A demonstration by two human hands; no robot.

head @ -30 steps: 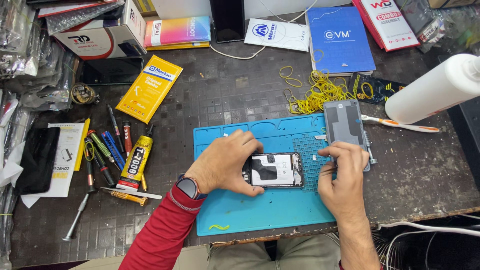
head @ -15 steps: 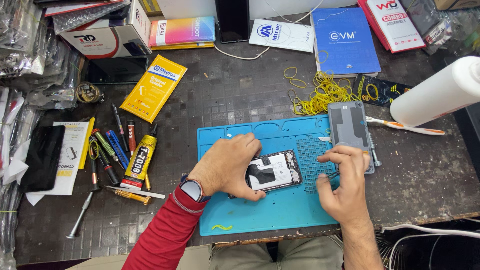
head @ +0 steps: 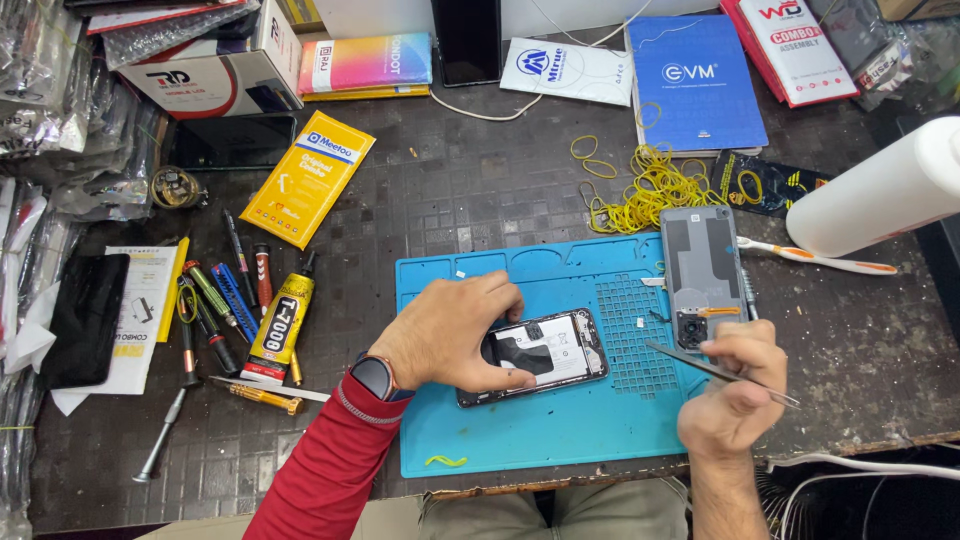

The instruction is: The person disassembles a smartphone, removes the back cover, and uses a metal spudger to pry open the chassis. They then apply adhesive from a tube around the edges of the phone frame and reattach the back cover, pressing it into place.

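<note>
Head view is looking down on a dark counter (head: pixel 480 190) carrying a blue work mat (head: pixel 570 430). On the mat an opened phone (head: pixel 545 352) is lying with its back off, inner parts showing, tilted slightly. The left hand (head: pixel 450 335) is resting over the phone's left end, its fingers (head: pixel 500 378) grasping the edge and pinning the phone flat to the mat. A watch (head: pixel 372 377) and a red sleeve (head: pixel 320 470) are showing at that wrist.

The right hand (head: pixel 735 395) is sitting at the mat's right edge, fingers clenched around thin metal tweezers (head: pixel 715 372); the tweezer tip is pointing left toward the phone, near it but apart from it. Just above this hand a grey back cover (head: pixel 700 262) is lying face down on the mat's right side.

Beyond the mat, a heap of yellow rubber bands (head: pixel 650 190) is lying beside a blue booklet (head: pixel 695 80). A white bottle (head: pixel 880 195) is leaning in from the right, with a toothbrush (head: pixel 815 258) under it. To the left, a glue tube (head: pixel 280 320) and several screwdrivers (head: pixel 215 310) are lying together, a yellow packet (head: pixel 308 180) above them, and a black phone (head: pixel 85 318) at the far left.
</note>
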